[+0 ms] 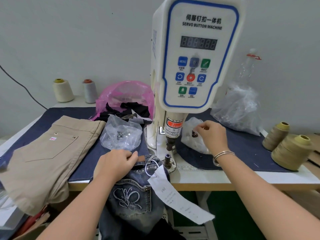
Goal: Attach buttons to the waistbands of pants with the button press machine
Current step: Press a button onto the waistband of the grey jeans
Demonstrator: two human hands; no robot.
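Soft, heavy dark-blue embroidered denim jeans (pixel 131 193) drape over the counter's (pixel 225 179) near edge; the left hand (pixel 116 163) grips their waistband, the best hold. The right hand (pixel 212 134) pinches inside a clear button bag (pixel 194 135).

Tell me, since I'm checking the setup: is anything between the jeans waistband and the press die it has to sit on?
Yes: a white paper tag on a string loop hangs off the jeans waistband, between it and the lower die. The left hand holds the waistband; the right hand reaches into a clear bag.
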